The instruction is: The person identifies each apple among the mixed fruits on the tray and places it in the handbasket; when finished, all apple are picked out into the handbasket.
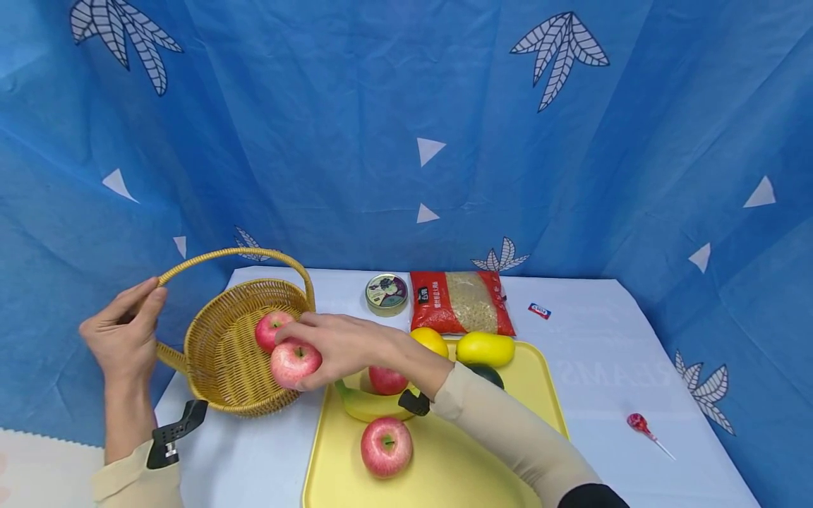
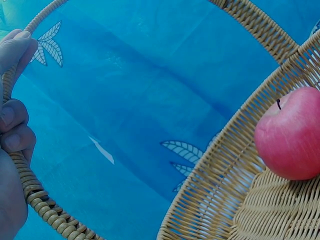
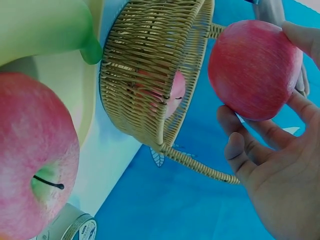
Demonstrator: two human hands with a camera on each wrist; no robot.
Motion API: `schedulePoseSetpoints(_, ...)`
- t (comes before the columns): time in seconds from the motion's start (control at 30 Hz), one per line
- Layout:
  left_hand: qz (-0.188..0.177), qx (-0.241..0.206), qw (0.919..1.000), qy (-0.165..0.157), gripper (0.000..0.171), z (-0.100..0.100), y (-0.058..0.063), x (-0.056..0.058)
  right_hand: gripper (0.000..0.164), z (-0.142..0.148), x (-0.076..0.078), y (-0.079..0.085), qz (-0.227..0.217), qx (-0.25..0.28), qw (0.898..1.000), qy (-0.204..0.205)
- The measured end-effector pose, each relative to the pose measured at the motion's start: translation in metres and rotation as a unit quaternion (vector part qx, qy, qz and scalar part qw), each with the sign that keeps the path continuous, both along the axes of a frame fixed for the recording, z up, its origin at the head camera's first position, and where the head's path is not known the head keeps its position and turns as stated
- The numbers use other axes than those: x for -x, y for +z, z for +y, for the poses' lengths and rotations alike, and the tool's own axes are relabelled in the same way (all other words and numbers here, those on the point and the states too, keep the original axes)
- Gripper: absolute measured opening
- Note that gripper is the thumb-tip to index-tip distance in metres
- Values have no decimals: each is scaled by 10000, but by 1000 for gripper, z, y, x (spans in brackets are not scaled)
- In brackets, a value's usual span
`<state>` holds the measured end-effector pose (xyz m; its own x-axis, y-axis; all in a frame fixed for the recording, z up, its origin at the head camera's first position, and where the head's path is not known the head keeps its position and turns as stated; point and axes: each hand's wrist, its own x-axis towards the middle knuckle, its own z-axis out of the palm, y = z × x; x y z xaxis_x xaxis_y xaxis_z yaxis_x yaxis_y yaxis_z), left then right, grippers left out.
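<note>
My left hand (image 1: 123, 331) grips the handle of a wicker basket (image 1: 219, 356) at the left of the table. Inside the basket lies one apple (image 1: 269, 330), also seen in the left wrist view as a red apple (image 2: 292, 135). My right hand (image 1: 346, 346) holds a second apple (image 1: 296, 364) over the basket's right rim. In the right wrist view that held apple (image 3: 255, 70) sits between thumb and fingers, apart from the apple in the basket. Below my right forearm, a yellow tray (image 1: 444, 473) carries an apple (image 1: 387, 447), a partly covered apple (image 1: 387, 381) and a banana (image 1: 368, 405).
On the tray's far side are an orange (image 1: 430, 341), a yellow fruit (image 1: 485, 348) and a dark green item (image 1: 488, 375). Behind it stand a round tin (image 1: 386, 293) and a red bag of grain (image 1: 462, 303). A lollipop (image 1: 640, 423) and a small packet (image 1: 539, 310) lie to the right.
</note>
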<state>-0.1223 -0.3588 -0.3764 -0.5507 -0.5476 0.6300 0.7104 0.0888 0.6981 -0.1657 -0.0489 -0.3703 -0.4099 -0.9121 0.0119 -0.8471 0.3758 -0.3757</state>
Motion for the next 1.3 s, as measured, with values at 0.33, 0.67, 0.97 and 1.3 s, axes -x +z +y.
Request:
schedulePoseSetpoints(0.33,-100,56,9999,45,23,-2,-1,0,71,-13,3,-2,90,-107,9999,54)
schedulePoseSetpoints(0.67,-30,19,10000,-52,23,-3,-2,1,69,-23,7,-11,118,-160,9998,6)
schedulePoseSetpoints(0.97,-115,-3,9999,-14,24,-2,0,0,68,-35,10,-17,150,-227,9996,-30)
schedulePoseSetpoints(1.3,-75,39,10000,39,23,-1,-1,1,66,-45,16,-21,-25,-297,9994,-196)
